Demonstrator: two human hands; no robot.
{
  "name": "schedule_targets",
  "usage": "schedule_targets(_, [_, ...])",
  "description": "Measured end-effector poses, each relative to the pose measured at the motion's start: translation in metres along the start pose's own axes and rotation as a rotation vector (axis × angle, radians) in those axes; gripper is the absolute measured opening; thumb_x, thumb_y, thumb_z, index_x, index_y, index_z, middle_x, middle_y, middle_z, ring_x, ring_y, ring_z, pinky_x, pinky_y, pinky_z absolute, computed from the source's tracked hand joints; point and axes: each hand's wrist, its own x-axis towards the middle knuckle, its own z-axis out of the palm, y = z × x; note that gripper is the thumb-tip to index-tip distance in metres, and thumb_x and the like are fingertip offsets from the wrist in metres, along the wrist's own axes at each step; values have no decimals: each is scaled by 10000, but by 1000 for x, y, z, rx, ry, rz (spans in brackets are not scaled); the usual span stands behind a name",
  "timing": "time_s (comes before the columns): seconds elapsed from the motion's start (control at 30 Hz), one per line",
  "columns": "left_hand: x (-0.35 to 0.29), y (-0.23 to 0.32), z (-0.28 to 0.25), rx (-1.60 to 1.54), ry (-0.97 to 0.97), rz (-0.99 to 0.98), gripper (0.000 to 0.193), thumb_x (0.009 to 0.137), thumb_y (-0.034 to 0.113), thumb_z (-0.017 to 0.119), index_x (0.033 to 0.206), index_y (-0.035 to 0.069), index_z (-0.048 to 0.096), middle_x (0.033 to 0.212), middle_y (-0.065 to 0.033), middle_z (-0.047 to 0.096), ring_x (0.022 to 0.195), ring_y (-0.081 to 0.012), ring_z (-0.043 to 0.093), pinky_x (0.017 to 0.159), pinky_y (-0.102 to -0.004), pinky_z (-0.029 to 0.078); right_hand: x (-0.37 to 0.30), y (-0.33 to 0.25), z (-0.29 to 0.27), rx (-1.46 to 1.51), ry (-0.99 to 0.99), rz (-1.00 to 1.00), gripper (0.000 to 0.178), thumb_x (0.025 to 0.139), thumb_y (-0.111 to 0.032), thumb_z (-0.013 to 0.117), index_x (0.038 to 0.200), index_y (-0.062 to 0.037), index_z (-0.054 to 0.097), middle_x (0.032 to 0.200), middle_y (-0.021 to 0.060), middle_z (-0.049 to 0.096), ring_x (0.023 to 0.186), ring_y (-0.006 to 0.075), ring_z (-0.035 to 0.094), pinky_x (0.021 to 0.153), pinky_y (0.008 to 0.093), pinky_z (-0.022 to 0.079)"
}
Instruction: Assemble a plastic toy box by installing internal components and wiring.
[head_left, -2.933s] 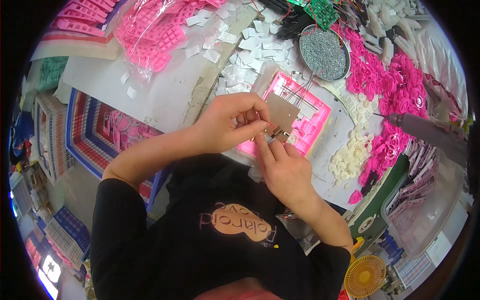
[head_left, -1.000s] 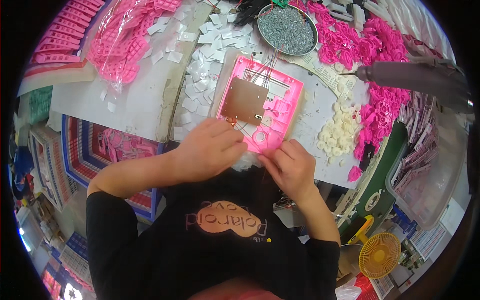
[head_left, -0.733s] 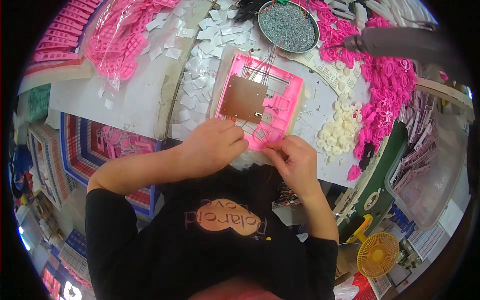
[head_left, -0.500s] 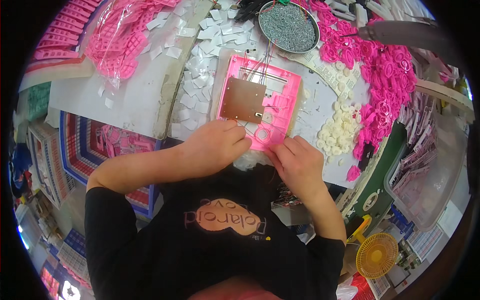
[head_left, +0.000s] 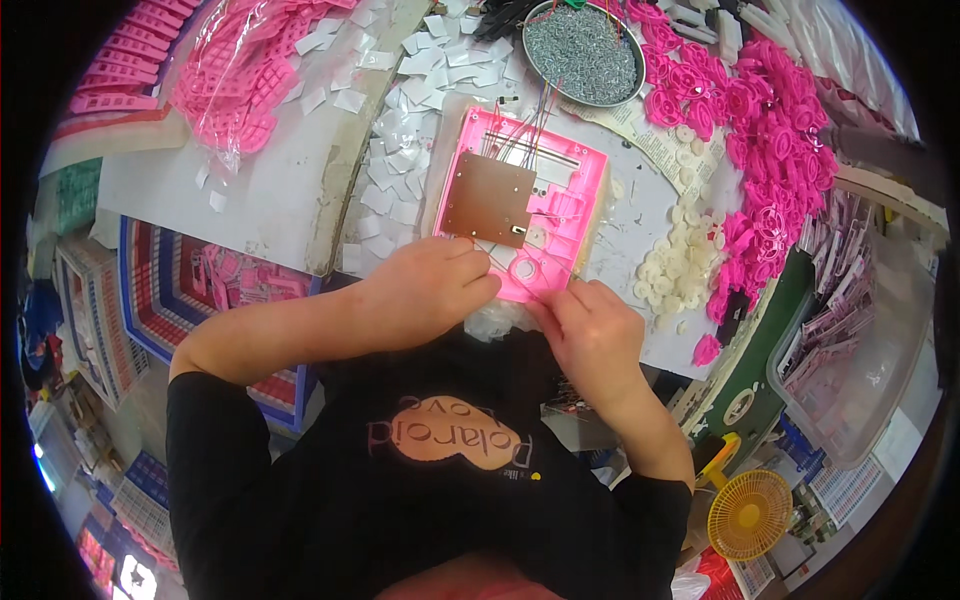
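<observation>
Seen from the head camera, a worker in a black T-shirt [head_left: 400, 530] leans over a pink plastic housing [head_left: 590, 195], which lies open on the bench [head_left: 240, 200] directly in front of the body. The left hand [head_left: 425, 295] bends over the housing's lower left edge, fingers curled together just below a brown circuit board [head_left: 490, 200]; the fingertips are partly hidden, and what its grip pinches, if anything, cannot be told. The right hand [head_left: 598, 325] is at the lower right corner, thumb and forefinger drawn close together near a round opening [head_left: 523, 267]; whether they pinch something is too fine to tell. Thin wires [head_left: 540, 120] rise from above the board toward a round metal dish [head_left: 642, 80] of small silver parts [head_left: 580, 55]. White slips [head_left: 400, 185] lie scattered to the left of the housing, while cream-colored discs [head_left: 680, 265] and heaped pink rings [head_left: 775, 210] lie to its right.
</observation>
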Motion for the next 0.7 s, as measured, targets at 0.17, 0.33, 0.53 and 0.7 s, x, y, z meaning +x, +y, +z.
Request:
schedule_targets(0.17, [-1,-2,2,-1,29,0,191,782,96,684,959,45,631,820,-67,535,801,-251,581,724,-380,501,10,8,6,100,-41,-156,157,738,-132,840,820,-68,722,682,55,597,596,227,586,518,357,456])
schedule_targets(0.33, [-2,-4,1,-30,25,10,210,775,84,683,975,42,635,832,-71,549,806,-254,585,724,-375,501,-14,33,30,235,144,-186,236,733,-100,845,954,-72,766,628,31,540,540,192,514,482,330,393])
schedule_targets(0.53, [-4,-3,1,46,35,114,341,790,131,649,1127,75,660,886,-40,568,818,-223,582,750,-370,476,-34,24,31,-42,135,-182,447,771,-152,822,1206,-116,723,574,-5,457,492,171,463,451,319,357])
schedule_targets(0.7, [4,-1,6,125,-27,191,441,802,172,622,1238,109,640,909,-12,561,851,-199,569,743,-358,432,-51,17,19,-186,-98,-89,540,839,-208,770,1362,-174,640,519,1,425,439,187,471,449,326,378])
